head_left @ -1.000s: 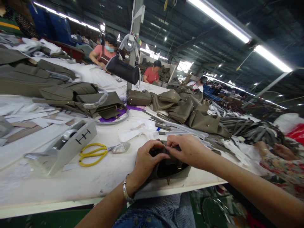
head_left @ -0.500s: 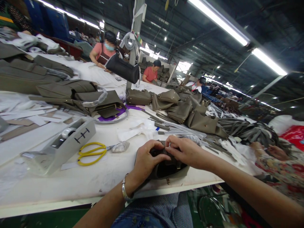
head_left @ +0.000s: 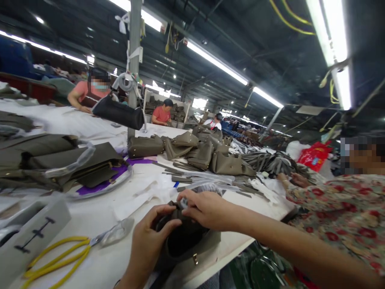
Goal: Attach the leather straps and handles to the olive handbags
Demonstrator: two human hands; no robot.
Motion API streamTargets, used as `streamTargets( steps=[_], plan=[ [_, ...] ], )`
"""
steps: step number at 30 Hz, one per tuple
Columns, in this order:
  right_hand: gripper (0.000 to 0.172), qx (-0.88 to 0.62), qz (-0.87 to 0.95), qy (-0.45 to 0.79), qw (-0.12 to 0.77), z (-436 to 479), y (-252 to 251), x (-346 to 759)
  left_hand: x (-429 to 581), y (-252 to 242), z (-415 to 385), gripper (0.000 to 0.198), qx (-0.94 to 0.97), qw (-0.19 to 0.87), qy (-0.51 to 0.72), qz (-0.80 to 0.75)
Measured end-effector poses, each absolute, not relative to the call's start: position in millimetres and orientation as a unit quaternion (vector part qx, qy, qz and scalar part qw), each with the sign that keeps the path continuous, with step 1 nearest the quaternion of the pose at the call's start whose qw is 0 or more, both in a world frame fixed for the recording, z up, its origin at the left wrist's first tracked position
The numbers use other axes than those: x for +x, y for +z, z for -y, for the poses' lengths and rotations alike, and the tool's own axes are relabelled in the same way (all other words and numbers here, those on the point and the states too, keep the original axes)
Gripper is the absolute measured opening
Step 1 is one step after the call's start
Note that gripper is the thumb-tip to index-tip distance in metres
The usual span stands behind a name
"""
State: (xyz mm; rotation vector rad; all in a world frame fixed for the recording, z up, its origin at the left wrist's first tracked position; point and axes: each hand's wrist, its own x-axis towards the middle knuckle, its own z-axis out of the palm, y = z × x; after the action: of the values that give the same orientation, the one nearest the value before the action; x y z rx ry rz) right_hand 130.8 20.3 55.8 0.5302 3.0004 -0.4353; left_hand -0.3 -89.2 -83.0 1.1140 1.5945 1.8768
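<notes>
An olive-brown handbag (head_left: 208, 245) lies on the table edge in front of me, its dark mouth facing me and a small gold metal fitting (head_left: 195, 259) on its lower rim. My left hand (head_left: 150, 230) is closed on the bag's upper left rim, thumb inside the opening. At the top of the same rim my right hand (head_left: 206, 208) is closed in a pinch, with a bit of clear plastic showing by its fingers. Exactly what the right fingertips hold is hidden. Yellow-handled scissors (head_left: 60, 257), their blades wrapped in plastic, lie left of my left hand.
A tape dispenser (head_left: 39, 230) stands at the near left. More olive bags (head_left: 192, 154) and dark strips (head_left: 183, 176) lie beyond my hands. A black bag (head_left: 120, 115) hangs by a post (head_left: 134, 60). A co-worker in a floral sleeve (head_left: 337, 208) handles straps at right.
My view has swung right, so the scissors and dispenser sit nearer the left edge. Both hands stay on the bag's rim; clear plastic now shows by the right fingers.
</notes>
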Motion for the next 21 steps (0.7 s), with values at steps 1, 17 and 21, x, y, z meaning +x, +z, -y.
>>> streamTargets(
  steps=[1, 17, 21],
  plan=[
    [0.032, 0.182, -0.974, -0.131, 0.032, -19, 58, 134, -1, -83, 88, 0.031, 0.402, 0.215, 0.675, -0.58],
    [0.052, 0.085, -0.996, -0.013, 0.005, -22, 40, 133, -27, -87, 97, 0.041, 0.445, 0.165, 0.599, -0.645],
    [0.042, 0.048, -0.996, 0.061, -0.039, -14, 39, 128, -22, -72, 97, 0.042, 0.457, 0.162, 0.56, -0.671]
  ],
)
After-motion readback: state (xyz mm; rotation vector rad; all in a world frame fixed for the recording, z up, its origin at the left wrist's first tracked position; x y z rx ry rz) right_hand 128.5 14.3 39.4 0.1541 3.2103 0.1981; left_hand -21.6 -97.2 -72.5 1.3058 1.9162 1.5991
